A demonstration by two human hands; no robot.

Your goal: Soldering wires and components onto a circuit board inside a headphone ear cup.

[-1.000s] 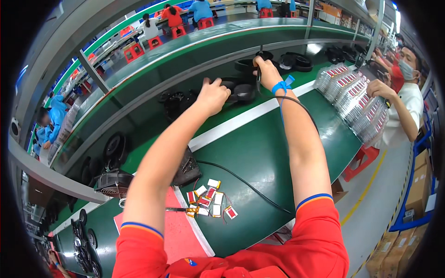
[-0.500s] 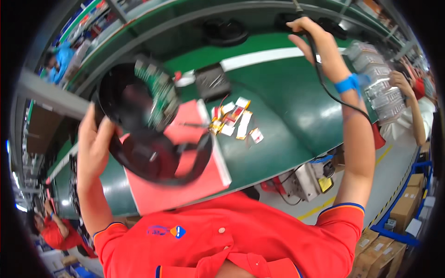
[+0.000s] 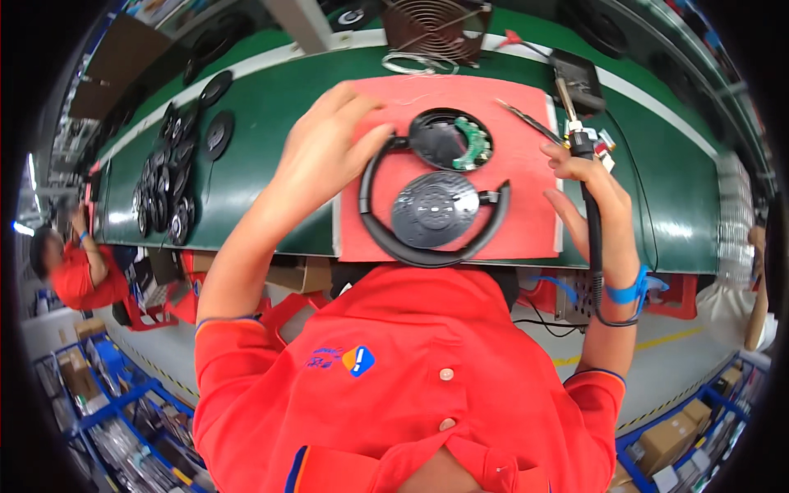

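Observation:
A pair of black headphones (image 3: 433, 260) lies on the pink mat (image 3: 530, 234), its headband curving toward me. One ear cup (image 3: 436, 140) is uncovered and shows a green circuit board (image 3: 471, 145). The other ear cup (image 3: 436, 209) lies nearer me, with a round dark face upward. My left hand (image 3: 329, 140) is by the headband's left end, fingers apart, thumb close to or touching it. My right hand (image 3: 604, 193) grips a soldering iron (image 3: 582, 148), its tip pointing away, beside the mat's right edge. Tweezers (image 3: 530, 122) lie across the mat's far right part.
Several round black parts (image 3: 164, 177) on cords lie on the green bench at left. A fan (image 3: 436, 31) with a wire guard stands behind the mat. A black box (image 3: 578, 80) and small battery packs (image 3: 606, 140) sit to the right. Clear plastic trays (image 3: 735, 209) are stacked far right.
The headphones, held up in my left hand before, now lie on the mat, and that hand has opened. My right hand has brought the soldering iron closer to the mat. The view has turned.

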